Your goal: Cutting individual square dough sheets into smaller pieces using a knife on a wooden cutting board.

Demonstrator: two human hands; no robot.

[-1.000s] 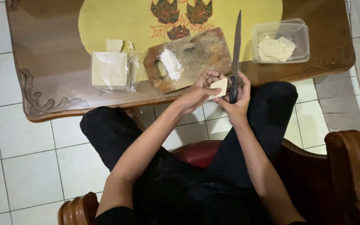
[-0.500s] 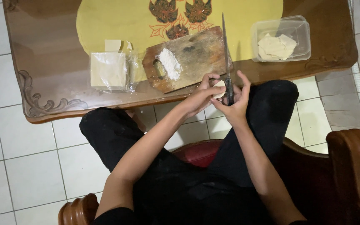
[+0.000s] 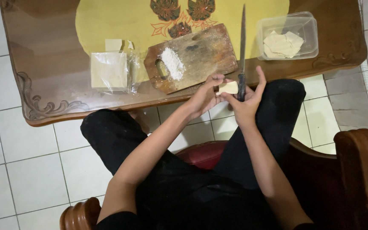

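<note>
A small pale, flat square of dough wrapper [image 3: 228, 87] sits between the person's two hands, just below the near edge of the brown wooden cutting board [image 3: 201, 51]. The left hand [image 3: 204, 96] pinches the wrapper's left side, its fingers closed on it. The right hand [image 3: 248, 101] is wrapped around the dark handle of a long, narrow-bladed knife [image 3: 242, 42], thumb and fingers clamped on the handle while the other fingers spread upward; the blade points away from the person and runs up past the right end of the cutting board.

On the cutting board lies a small heap of white flour [image 3: 172, 63], next to the board's oval handle hole. To the left of the board stands a stack of square pale wrappers in clear plastic [image 3: 109, 70]. To the right of the board, beyond the knife blade, is a clear rectangular plastic container [image 3: 287, 35] with folded pale pieces inside. The board rests on a yellow cloth with a dark leaf pattern [image 3: 111, 21], spread over a carved dark wooden table [image 3: 35, 76].
</note>
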